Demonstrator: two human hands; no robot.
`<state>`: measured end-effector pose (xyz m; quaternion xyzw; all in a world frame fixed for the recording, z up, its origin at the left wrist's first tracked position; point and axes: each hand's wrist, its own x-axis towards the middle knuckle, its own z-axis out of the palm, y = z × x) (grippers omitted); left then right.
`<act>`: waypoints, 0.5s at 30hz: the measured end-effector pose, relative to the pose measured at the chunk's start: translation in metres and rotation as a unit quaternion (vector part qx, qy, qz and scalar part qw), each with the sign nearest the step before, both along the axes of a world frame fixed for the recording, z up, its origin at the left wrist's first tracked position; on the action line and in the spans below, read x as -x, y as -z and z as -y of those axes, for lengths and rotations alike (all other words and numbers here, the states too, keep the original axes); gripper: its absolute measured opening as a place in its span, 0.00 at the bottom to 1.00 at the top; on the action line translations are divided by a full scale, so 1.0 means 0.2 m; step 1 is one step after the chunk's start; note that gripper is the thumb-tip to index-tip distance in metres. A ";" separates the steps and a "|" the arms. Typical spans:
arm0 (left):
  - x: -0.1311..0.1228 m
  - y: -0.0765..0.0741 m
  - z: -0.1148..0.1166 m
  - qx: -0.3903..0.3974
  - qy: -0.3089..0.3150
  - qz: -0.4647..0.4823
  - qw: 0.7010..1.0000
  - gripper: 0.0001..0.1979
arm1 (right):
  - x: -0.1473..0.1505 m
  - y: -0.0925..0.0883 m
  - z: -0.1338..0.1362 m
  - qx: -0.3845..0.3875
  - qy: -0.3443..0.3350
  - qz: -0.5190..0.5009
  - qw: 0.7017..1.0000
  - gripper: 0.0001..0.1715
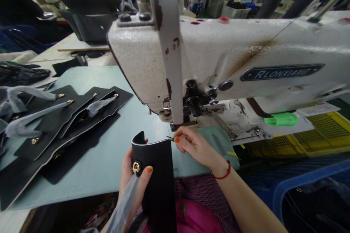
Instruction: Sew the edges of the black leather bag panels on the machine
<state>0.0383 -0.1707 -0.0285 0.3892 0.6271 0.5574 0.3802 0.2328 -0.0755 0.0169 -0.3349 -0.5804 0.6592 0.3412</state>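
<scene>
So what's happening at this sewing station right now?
A person sits at a white sewing machine. Their left hand holds a black leather piece upright, thumb beside its gold clasp. The right hand pinches a small pointed tool at the piece's top right corner, just below the machine's needle area. A stack of similar black pieces lies on the pale table to the left, and a yellow basket sits on the right.

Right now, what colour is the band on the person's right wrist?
Red: the wrist band shows clearly in the head view.
</scene>
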 end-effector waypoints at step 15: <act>0.02 0.02 0.01 -0.007 0.018 -0.004 1.000 0.37 | -0.01 -0.01 -0.01 -0.005 -0.026 -0.005 1.000 0.20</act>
